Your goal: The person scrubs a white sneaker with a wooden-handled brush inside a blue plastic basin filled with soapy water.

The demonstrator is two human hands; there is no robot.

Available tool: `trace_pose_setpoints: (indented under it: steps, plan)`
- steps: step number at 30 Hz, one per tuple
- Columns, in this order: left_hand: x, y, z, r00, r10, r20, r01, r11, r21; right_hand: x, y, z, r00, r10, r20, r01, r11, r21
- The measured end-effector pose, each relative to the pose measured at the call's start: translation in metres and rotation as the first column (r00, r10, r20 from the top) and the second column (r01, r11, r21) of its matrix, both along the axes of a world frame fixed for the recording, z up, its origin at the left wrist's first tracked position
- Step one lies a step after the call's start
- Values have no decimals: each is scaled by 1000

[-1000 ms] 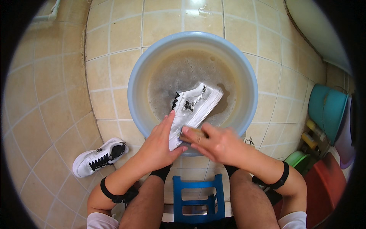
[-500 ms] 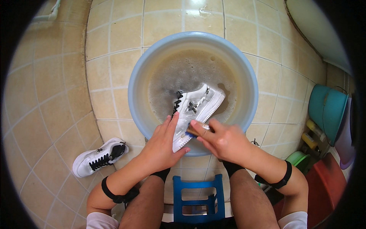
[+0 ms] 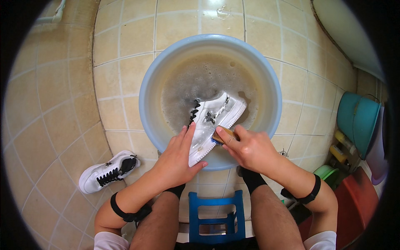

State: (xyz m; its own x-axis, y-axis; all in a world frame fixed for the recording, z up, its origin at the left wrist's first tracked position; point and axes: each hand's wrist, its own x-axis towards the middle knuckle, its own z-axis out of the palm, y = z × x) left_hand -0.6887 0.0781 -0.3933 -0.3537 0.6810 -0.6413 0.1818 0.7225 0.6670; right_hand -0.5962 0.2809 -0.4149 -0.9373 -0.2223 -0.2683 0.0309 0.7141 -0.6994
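Observation:
A wet white sneaker with black laces lies tilted across the near part of a blue-grey basin, its heel toward the far right. My left hand is closed around its toe end, fingers along the lace side and thumb by the sole. In my right hand is a small scrub brush with a brown back and blue bristles. The bristles press on the sneaker's side near the sole edge. Grey, foamy water fills the bottom of the basin.
Another white sneaker with black laces rests on the tiled floor at left. A blue plastic stool stands between my legs. At right are a teal bucket, a red basin, a green bowl and yellow bottles.
The scrub brush in my right hand has moved slightly right and up along the sneaker's side, toward the heel. My left hand keeps its grip in the same place.

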Motion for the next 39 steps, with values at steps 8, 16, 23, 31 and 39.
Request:
trace_pose_setpoints:
  steps: [8, 16, 23, 31, 39]
  plan:
    - [2, 0, -2, 1000, 4, 3, -4, 1000, 1, 1, -2, 5, 1000, 13, 0, -13, 999, -51]
    - [2, 0, -2, 1000, -3, -7, 3, 1000, 18, 1, -8, 17, 997, 56, 48, -53, 997, -56]
    - [1, -4, 0, 1000, -6, 8, 6, 1000, 3, -2, -10, 21, 998, 41, 49, -41, 999, 0]
    - [-1, -4, 3, 1000, -4, 23, 5, 999, -52, -7, -27, 31, 998, 70, 0, -70, 991, -119]
    - [0, -2, 2, 999, 4, 52, 0, 996, -85, 2, -7, 6, 995, -59, 80, 56, 998, 40]
